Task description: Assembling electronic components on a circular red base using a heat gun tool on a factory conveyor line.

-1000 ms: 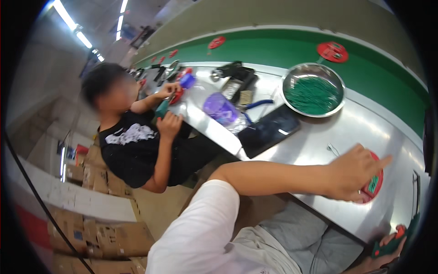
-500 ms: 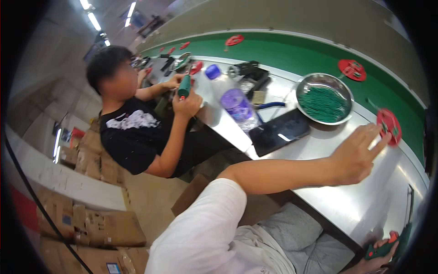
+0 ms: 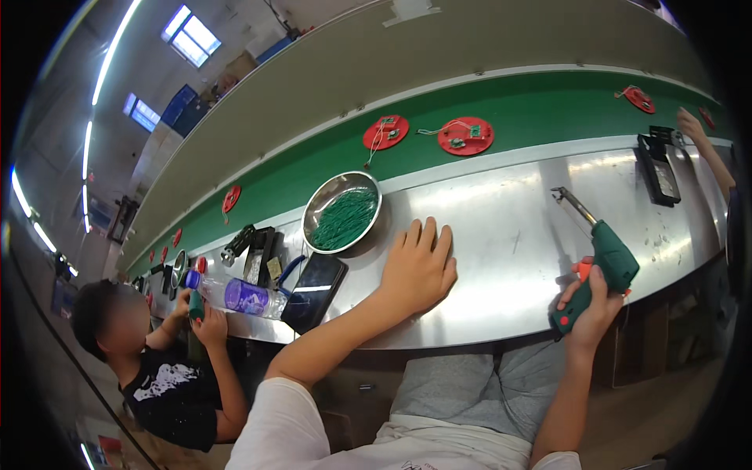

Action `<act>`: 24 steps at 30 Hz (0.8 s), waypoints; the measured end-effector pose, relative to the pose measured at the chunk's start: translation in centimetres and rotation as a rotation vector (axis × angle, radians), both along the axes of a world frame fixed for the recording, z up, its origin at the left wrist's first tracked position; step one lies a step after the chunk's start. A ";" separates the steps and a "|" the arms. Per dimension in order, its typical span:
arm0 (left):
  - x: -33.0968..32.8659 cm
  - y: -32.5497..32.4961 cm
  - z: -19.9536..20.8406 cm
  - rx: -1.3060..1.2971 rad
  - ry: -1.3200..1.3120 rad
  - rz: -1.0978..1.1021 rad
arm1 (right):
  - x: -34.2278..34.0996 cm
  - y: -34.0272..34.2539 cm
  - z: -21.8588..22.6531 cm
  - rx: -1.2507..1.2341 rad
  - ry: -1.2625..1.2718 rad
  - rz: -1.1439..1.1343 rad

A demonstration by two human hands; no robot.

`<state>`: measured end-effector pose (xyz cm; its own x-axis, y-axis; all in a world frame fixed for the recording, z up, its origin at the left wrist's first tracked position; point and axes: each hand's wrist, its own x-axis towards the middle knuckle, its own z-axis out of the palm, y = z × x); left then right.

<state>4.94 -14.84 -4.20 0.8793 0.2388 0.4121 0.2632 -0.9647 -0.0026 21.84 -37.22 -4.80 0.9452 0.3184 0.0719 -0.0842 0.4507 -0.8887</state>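
My left hand [image 3: 420, 270] rests palm down on the metal worktop [image 3: 501, 235], fingers stretched out and slightly apart, holding nothing. Just left of it stands a steel bowl [image 3: 374, 229] heaped with thin green wires [image 3: 345, 220]. My right hand [image 3: 593, 309] is wrapped round the grip of a green soldering gun [image 3: 613, 254] with an orange trigger. Its metal nozzle [image 3: 576, 204] points up and away over the worktop. Beyond the hands, two red discs [image 3: 453, 146] with small green circuit boards and white leads lie on the green strip [image 3: 548, 117].
Left of the bowl are a black phone [image 3: 315, 291], a clear bottle with a purple label [image 3: 249, 298] and blue-handled pliers [image 3: 291, 269]. A co-worker [image 3: 176, 384] sits at the left with a green tool. At far right are a black stand [image 3: 658, 170] and another person's hand [image 3: 689, 125].
The view has swung to the right. My left hand has come away from beside a red disc onto the worktop. The soldering gun in my right hand now shows fully.
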 end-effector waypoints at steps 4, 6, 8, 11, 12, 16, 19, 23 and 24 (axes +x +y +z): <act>0.7 -0.4 0.4 0.175 0.193 0.122 | 0.3 0.0 0.0 0.018 0.046 0.043; 1.9 1.6 3.0 0.037 0.405 0.067 | 0.5 0.3 -0.3 0.031 0.069 0.058; 3.5 8.0 4.2 -0.243 0.202 -0.117 | 0.0 1.2 0.1 0.016 0.035 0.029; 8.9 14.4 5.7 -0.602 -0.234 -0.109 | 1.2 -0.8 -1.8 -0.012 0.123 -0.001; 10.0 17.5 5.2 -0.442 -0.319 0.045 | 0.7 -0.1 -0.8 -0.037 0.007 -0.076; 8.9 28.8 3.9 -0.419 -0.339 0.662 | 0.3 1.9 -0.5 0.010 0.036 0.034; 13.3 26.7 2.7 -0.621 -0.231 0.815 | 0.1 0.7 -0.2 -0.004 0.081 0.001; 16.5 24.7 1.3 -0.751 -0.039 0.961 | 0.4 -0.1 0.1 -0.025 0.123 0.056; 16.7 24.8 0.8 -0.713 -0.025 0.953 | 0.4 -0.1 0.3 -0.014 0.117 0.054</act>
<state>21.64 9.92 -3.43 0.2171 0.9740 -0.0642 0.8672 -0.1622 0.4707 22.27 -37.32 -4.53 0.9282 0.3696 -0.0426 -0.2115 0.4302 -0.8776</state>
